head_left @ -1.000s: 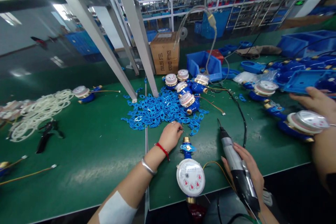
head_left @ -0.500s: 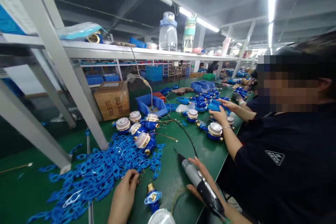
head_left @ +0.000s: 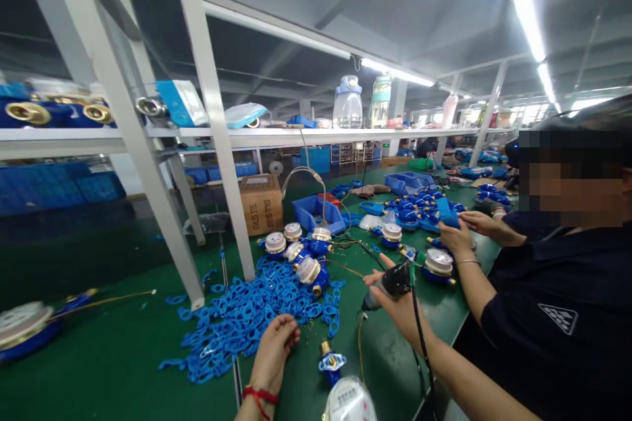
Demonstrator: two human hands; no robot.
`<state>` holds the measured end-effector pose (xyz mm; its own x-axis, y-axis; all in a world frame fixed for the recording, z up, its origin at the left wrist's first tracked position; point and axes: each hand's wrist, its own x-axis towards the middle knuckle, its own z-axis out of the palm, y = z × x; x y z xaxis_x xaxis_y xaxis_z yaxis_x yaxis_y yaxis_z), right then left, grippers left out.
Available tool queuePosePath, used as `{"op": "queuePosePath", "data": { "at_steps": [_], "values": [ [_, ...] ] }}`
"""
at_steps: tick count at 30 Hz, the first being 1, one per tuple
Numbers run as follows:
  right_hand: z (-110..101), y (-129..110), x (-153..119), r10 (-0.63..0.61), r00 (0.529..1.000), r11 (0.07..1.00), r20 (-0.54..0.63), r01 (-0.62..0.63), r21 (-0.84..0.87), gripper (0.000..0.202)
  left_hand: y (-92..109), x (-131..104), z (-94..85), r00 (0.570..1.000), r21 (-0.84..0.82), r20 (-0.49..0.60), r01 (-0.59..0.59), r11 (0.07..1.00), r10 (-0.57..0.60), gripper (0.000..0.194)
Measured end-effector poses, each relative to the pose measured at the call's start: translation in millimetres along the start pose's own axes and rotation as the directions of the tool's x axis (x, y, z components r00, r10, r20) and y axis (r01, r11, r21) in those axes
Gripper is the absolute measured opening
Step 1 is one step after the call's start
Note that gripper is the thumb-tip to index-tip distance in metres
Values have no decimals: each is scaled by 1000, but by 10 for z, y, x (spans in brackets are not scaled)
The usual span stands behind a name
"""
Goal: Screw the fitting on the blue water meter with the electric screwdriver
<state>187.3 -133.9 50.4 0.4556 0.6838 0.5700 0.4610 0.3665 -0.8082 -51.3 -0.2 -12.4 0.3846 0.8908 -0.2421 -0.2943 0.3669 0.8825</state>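
My right hand (head_left: 402,306) is wrapped round a black and grey electric screwdriver (head_left: 392,281), its tip pointing down and to the left over the green bench. With thumb and fingers pinched together, my left hand (head_left: 277,345) is just above the bench beside a few tiny screws (head_left: 310,334). Whatever sits between those fingertips is too small to make out. In front of me, between my hands, lies a blue water meter (head_left: 350,400) with a brass threaded end. A light blue oval ring piece (head_left: 332,362) sits across its pipe. A thin wire (head_left: 361,342) trails beside it.
Left of centre spreads a pile of blue plastic ring pieces (head_left: 247,319). Several water meters (head_left: 309,270) stand behind it, near a blue bin (head_left: 316,214) and a cardboard box (head_left: 261,206). A co-worker's hands (head_left: 459,240) hold a blue part at right. Shelf posts (head_left: 222,145) rise at left.
The view has turned left. My right hand has swung the screwdriver from pointing up and away to pointing down. My left hand stays pinched beside the screws.
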Motion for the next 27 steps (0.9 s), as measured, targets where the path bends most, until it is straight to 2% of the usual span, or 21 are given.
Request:
{"op": "queuePosePath", "data": {
  "at_steps": [5,9,12,16,20,24,27],
  "values": [
    [187,-354,26,27,996,973,-85,-7,233,39,97,-123,96,998,-65,36,57,996,-55,13],
    [319,-669,108,-5,990,912,-138,61,406,43,138,-189,169,993,-57,55,108,993,-105,10],
    [438,-846,161,-38,993,852,-115,92,516,45,165,-201,182,991,-65,70,116,991,-111,8],
    [624,-915,138,-65,997,813,-31,71,578,42,196,-212,171,989,-86,116,103,991,-92,19],
    [751,-932,116,-105,994,769,-10,87,633,38,180,-245,180,975,-32,188,124,992,-116,35],
    [768,-997,176,-129,991,691,-30,111,714,33,152,-286,218,960,-1,236,155,988,-151,45],
    [744,-1014,204,-127,992,670,-20,101,735,33,144,-304,244,949,-5,253,196,981,-188,47]
  ]
}}
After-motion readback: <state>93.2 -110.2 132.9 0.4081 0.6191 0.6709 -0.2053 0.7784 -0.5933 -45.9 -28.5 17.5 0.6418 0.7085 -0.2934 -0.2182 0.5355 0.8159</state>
